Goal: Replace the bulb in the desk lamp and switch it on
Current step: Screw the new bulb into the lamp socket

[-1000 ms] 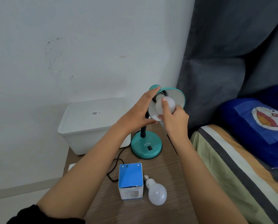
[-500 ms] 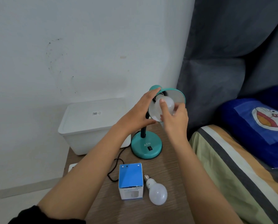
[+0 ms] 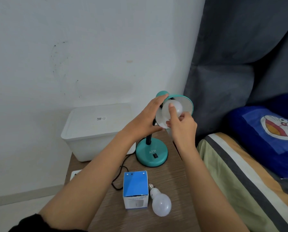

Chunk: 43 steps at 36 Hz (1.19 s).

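Observation:
A teal desk lamp stands on the small wooden table [image 3: 176, 185], its round base [image 3: 150, 152] carrying a black rocker switch [image 3: 155, 155]. Its shade [image 3: 186, 104] is tilted toward me. My left hand [image 3: 146, 119] grips the shade's left side and neck. A white bulb [image 3: 176, 108] sits inside the shade, and my right hand [image 3: 181, 124] has its thumb and fingers closed on it. A second white bulb [image 3: 160, 203] lies loose on the table, next to a blue and white bulb box [image 3: 135, 190].
A white lidded plastic bin [image 3: 96, 131] stands at the table's back left against the wall. The lamp's black cord [image 3: 119, 174] loops to a socket strip [image 3: 74, 174]. A striped bed [image 3: 237, 178] with a blue cartoon pillow [image 3: 270, 133] lies right; grey curtains [image 3: 240, 56] hang behind.
My right hand has shifted its grip around the bulb in the shade, thumb moving up across the bulb's face. My left hand stays on the shade. Nothing on the table has moved.

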{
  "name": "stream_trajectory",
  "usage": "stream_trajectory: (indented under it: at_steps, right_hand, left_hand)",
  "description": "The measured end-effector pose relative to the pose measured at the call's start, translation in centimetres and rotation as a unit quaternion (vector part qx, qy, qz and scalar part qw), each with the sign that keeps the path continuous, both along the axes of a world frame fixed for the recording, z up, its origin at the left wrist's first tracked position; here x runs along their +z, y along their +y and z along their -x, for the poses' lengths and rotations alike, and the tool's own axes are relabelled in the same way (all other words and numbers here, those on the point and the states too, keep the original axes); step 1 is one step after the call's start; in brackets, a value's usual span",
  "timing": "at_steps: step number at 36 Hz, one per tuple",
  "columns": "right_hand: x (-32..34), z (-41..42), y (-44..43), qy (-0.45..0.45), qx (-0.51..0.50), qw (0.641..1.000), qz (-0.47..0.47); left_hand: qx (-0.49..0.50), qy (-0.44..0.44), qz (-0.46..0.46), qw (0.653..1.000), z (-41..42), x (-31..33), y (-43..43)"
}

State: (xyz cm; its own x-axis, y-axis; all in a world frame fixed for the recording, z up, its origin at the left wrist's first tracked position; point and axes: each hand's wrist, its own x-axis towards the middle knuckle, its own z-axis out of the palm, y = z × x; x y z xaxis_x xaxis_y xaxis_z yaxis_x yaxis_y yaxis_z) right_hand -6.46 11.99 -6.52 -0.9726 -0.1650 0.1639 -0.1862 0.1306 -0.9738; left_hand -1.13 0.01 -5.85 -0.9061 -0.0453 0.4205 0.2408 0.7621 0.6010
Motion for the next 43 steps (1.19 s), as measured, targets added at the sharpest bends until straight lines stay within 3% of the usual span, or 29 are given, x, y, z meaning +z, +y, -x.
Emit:
stream_trajectory:
  at_steps: [6,11,16,21,29,34,40,43]
  right_hand:
    - [0.0,-0.1,0.1,0.114,-0.012,0.992,-0.057]
    - [0.1,-0.2,0.4,0.036,-0.001,0.999,0.007]
    - [-0.1,0.1,0.5,0.113,0.020,0.992,-0.047]
    - [0.0,0.6,0.4,0.058,-0.015,0.997,-0.039]
    - [-0.2,0.5,0.8,0.114,0.025,0.991,-0.068]
    - [-0.1,0.8,0.8,0.043,0.015,0.998,-0.034]
    - [-0.1,0.5,0.7,0.068,0.045,0.993,-0.081]
    - [0.2,0.5,0.5,0.021,0.035,0.998,-0.053]
  left_hand:
    - [-0.001,-0.010,0.000,1.000,0.0,0.1,-0.1]
    - [0.000,-0.011,-0.009,1.000,0.0,0.1,-0.1]
    - [-0.002,-0.009,-0.006,1.000,0.1,0.0,-0.1]
    - [0.002,-0.007,-0.005,1.000,0.0,0.0,-0.3]
    - [0.000,-0.010,-0.022,1.000,0.2,-0.1,-0.2]
    - [0.004,-0.008,-0.017,1.000,0.1,-0.1,-0.1]
    - [0.000,-0.004,-0.024,1.000,0.0,0.0,0.0]
    - [0.004,-0.006,-0.025,1.000,-0.1,0.1,0.0]
